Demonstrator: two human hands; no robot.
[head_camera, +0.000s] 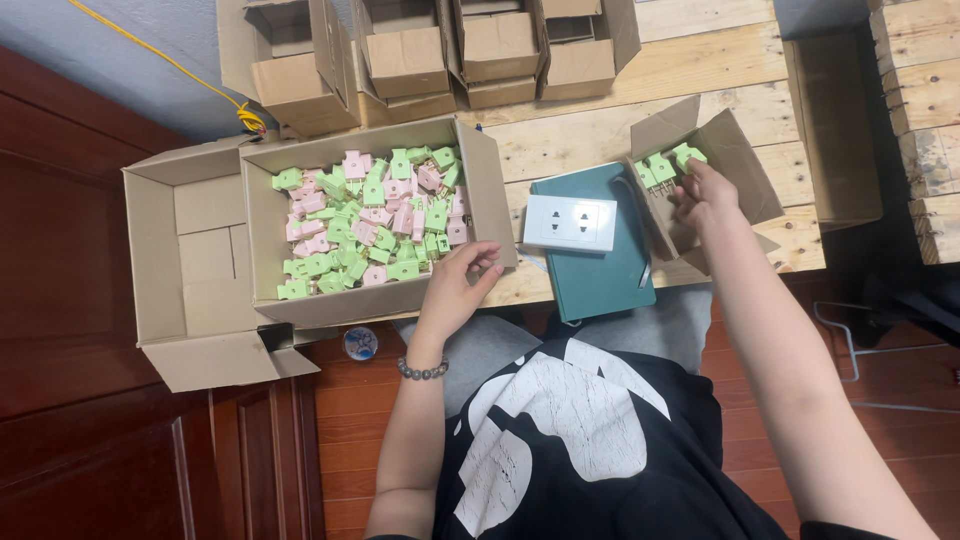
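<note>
Both hands (455, 285) (703, 195) outstretched over boxes (265, 215)

Black tee, white print; grey trousers; dark bead bracelet (422, 370), left wrist.

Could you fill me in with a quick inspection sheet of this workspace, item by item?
Surface: wooden plank table.
Job's things: big carton of green and pink plugs; small box with green plugs.
Clutter: white socket plate on teal notebook; empty cartons.
Grips: left hand at big carton's rim; right hand in small box, grip unclear.
Cables: yellow cord.
Surroundings: dark red wood floor.
</note>
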